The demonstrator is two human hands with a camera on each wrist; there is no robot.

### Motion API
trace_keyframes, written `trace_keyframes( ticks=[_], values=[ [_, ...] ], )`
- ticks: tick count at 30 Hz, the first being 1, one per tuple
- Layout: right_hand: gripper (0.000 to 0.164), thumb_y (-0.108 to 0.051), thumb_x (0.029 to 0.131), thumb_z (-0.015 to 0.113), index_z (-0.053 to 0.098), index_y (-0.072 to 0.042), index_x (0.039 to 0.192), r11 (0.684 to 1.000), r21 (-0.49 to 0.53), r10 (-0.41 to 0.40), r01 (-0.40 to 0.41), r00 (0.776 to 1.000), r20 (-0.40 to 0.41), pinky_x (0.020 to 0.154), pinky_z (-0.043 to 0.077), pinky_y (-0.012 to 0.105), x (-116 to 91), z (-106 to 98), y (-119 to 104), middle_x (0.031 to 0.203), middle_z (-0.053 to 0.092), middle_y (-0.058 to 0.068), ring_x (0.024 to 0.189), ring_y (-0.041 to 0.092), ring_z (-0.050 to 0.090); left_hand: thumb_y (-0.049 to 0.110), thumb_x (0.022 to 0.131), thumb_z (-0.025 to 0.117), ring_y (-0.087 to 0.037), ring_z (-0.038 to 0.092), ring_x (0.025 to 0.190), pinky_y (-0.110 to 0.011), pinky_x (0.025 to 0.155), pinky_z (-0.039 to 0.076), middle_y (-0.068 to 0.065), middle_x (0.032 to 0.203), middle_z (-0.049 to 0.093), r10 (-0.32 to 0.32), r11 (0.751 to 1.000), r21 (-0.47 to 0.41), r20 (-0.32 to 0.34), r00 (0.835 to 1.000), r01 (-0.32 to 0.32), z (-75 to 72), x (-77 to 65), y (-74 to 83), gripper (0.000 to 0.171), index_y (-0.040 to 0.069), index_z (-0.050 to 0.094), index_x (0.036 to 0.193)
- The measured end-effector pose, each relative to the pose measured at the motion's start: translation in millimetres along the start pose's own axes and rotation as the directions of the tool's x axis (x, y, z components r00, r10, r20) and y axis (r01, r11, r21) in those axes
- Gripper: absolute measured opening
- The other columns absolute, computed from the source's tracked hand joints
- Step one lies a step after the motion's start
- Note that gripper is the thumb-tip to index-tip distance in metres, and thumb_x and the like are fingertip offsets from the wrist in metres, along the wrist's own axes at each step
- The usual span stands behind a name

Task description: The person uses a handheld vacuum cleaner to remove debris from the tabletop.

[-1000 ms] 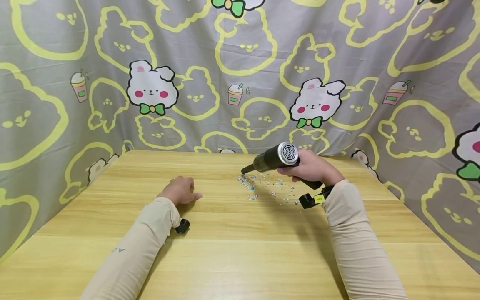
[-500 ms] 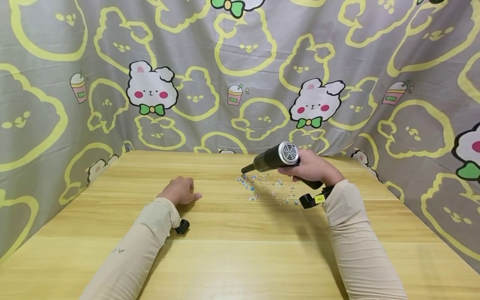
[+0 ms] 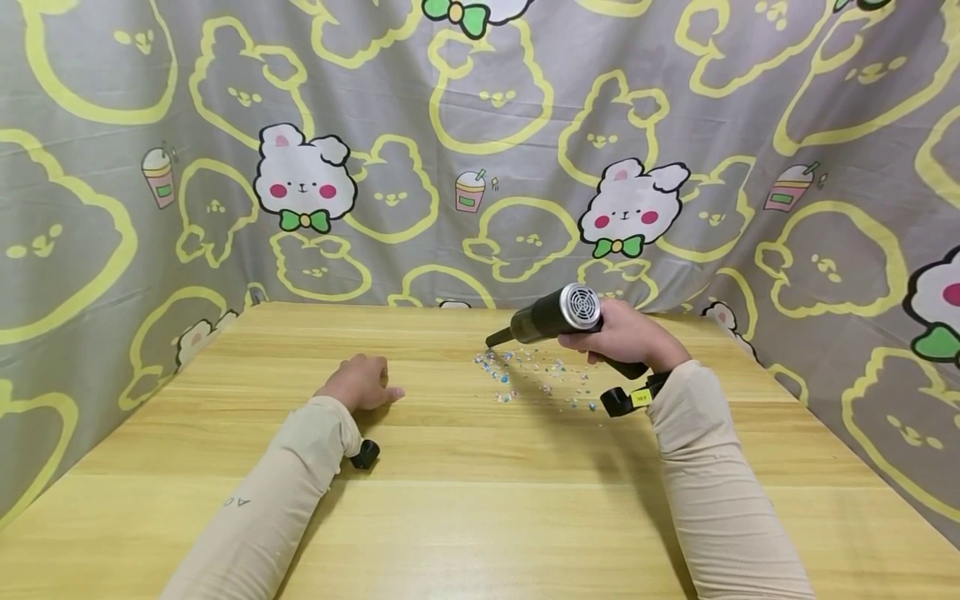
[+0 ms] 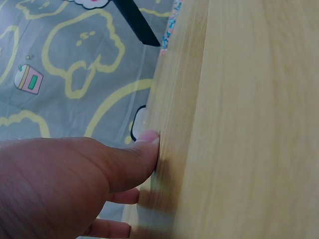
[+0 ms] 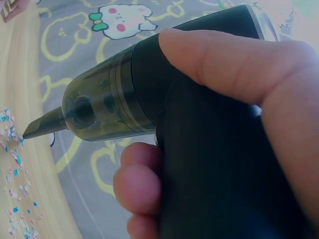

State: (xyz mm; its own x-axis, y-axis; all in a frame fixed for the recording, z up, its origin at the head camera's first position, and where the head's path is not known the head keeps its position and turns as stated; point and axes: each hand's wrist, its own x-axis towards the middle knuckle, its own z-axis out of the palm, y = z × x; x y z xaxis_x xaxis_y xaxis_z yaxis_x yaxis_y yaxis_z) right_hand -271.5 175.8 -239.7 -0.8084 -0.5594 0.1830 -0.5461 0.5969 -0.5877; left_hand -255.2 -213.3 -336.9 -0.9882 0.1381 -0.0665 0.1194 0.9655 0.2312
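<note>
My right hand (image 3: 630, 333) grips the handle of a black handheld vacuum cleaner (image 3: 546, 318). In the right wrist view, the thumb lies along its body and the fingers wrap the grip below a smoky see-through dust cup (image 5: 102, 99). The narrow nozzle (image 5: 45, 123) points down-left, its tip right at scattered blue, white and pink bits (image 3: 504, 377) on the wooden table (image 3: 465, 517). Apart from these, my left hand (image 3: 360, 383) rests on the table to the left, fingers loosely bent, holding nothing; its thumb (image 4: 142, 154) shows in the left wrist view.
A grey curtain (image 3: 405, 100) with yellow outlines and white cartoon rabbits hangs behind the table and along both sides. Black wrist cameras, one by the left wrist (image 3: 365, 453) and one by the right (image 3: 618, 402), sit just above the tabletop.
The vacuum cleaner's nozzle has shifted very slightly to the right. The left hand stays where it was, and the bits look much the same.
</note>
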Motion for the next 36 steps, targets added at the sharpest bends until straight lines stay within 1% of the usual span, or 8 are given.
trace_keyframes(
  ticks=[5, 11, 16, 21, 23, 27, 31, 36],
  values=[
    [0.034, -0.024, 0.083, 0.073, 0.062, -0.004, 0.109, 1.000, 0.004, 0.000, 0.000, 1.000, -0.002, 0.057, 0.052, 0.036, -0.7, -1.0, 1.3, 0.075, 0.064, 0.009, 0.053, 0.022, 0.062, 0.041, 0.090, 0.063, -0.042, 0.054, 0.101, -0.053, 0.087, 0.047, -0.022, 0.109, 0.060, -0.004, 1.000, -0.002, 0.001, 1.000, 0.004, -0.1, 0.1, -0.6, 0.046, -0.001, 0.057, 0.109],
    [0.036, -0.023, 0.084, 0.073, 0.061, -0.004, 0.113, 1.000, 0.008, 0.018, -0.018, 1.000, 0.002, 0.058, 0.052, 0.036, -1.1, -1.3, 2.9, 0.079, 0.064, 0.012, 0.056, 0.029, 0.063, 0.040, 0.090, 0.063, -0.042, 0.054, 0.100, -0.053, 0.086, 0.047, -0.022, 0.109, 0.059, -0.002, 1.000, -0.007, 0.003, 1.000, 0.002, 1.0, 0.7, -1.8, 0.046, -0.001, 0.057, 0.109],
    [0.035, -0.020, 0.084, 0.072, 0.061, -0.004, 0.112, 0.999, 0.012, 0.031, -0.031, 1.000, 0.000, 0.058, 0.052, 0.036, -1.9, -1.6, 2.1, 0.080, 0.065, 0.013, 0.058, 0.033, 0.063, 0.040, 0.090, 0.063, -0.042, 0.054, 0.101, -0.054, 0.086, 0.047, -0.023, 0.109, 0.059, 0.001, 1.000, -0.009, -0.001, 1.000, -0.001, 0.8, 0.4, -1.9, 0.046, -0.001, 0.057, 0.109],
    [0.034, -0.021, 0.084, 0.072, 0.061, -0.004, 0.111, 1.000, 0.004, 0.027, -0.027, 1.000, -0.002, 0.058, 0.052, 0.036, -2.1, -2.3, 3.1, 0.080, 0.065, 0.012, 0.058, 0.031, 0.063, 0.041, 0.090, 0.063, -0.043, 0.053, 0.102, -0.054, 0.087, 0.047, -0.023, 0.110, 0.059, -0.004, 1.000, -0.008, -0.001, 1.000, 0.004, 1.0, 0.3, -2.1, 0.046, -0.001, 0.057, 0.109],
    [0.034, -0.021, 0.083, 0.073, 0.061, -0.003, 0.111, 1.000, 0.004, 0.028, -0.028, 1.000, -0.005, 0.058, 0.052, 0.036, -2.1, -2.7, 3.7, 0.080, 0.065, 0.013, 0.057, 0.030, 0.063, 0.041, 0.090, 0.063, -0.042, 0.053, 0.102, -0.054, 0.087, 0.047, -0.023, 0.110, 0.059, -0.006, 1.000, -0.009, -0.001, 1.000, 0.006, 1.3, 0.8, -2.4, 0.046, -0.001, 0.057, 0.109],
    [0.035, -0.023, 0.083, 0.073, 0.061, -0.004, 0.110, 0.999, 0.014, 0.038, -0.038, 0.999, -0.007, 0.057, 0.052, 0.035, -2.1, -3.7, 4.7, 0.080, 0.065, 0.016, 0.057, 0.032, 0.063, 0.041, 0.089, 0.063, -0.042, 0.053, 0.101, -0.053, 0.086, 0.047, -0.022, 0.110, 0.059, -0.009, 1.000, -0.010, -0.001, 1.000, 0.009, 2.0, 2.0, -3.6, 0.046, 0.000, 0.057, 0.108],
    [0.036, -0.024, 0.082, 0.073, 0.061, -0.003, 0.109, 0.999, 0.020, 0.038, -0.038, 0.999, -0.006, 0.056, 0.052, 0.035, -2.3, -5.2, 5.5, 0.078, 0.064, 0.014, 0.054, 0.025, 0.061, 0.041, 0.089, 0.063, -0.041, 0.053, 0.101, -0.053, 0.086, 0.047, -0.022, 0.109, 0.059, -0.011, 1.000, -0.011, -0.003, 1.000, 0.011, 1.9, 2.7, -3.9, 0.045, 0.000, 0.057, 0.108],
    [0.034, -0.023, 0.082, 0.073, 0.062, -0.003, 0.108, 0.999, 0.018, 0.041, -0.040, 0.999, -0.006, 0.056, 0.052, 0.035, -2.8, -6.9, 6.1, 0.076, 0.064, 0.012, 0.054, 0.026, 0.061, 0.041, 0.089, 0.063, -0.042, 0.053, 0.102, -0.054, 0.086, 0.047, -0.022, 0.109, 0.059, -0.010, 1.000, -0.009, -0.006, 1.000, 0.010, 1.4, 2.1, -3.2, 0.046, 0.000, 0.057, 0.108]
  ],
)
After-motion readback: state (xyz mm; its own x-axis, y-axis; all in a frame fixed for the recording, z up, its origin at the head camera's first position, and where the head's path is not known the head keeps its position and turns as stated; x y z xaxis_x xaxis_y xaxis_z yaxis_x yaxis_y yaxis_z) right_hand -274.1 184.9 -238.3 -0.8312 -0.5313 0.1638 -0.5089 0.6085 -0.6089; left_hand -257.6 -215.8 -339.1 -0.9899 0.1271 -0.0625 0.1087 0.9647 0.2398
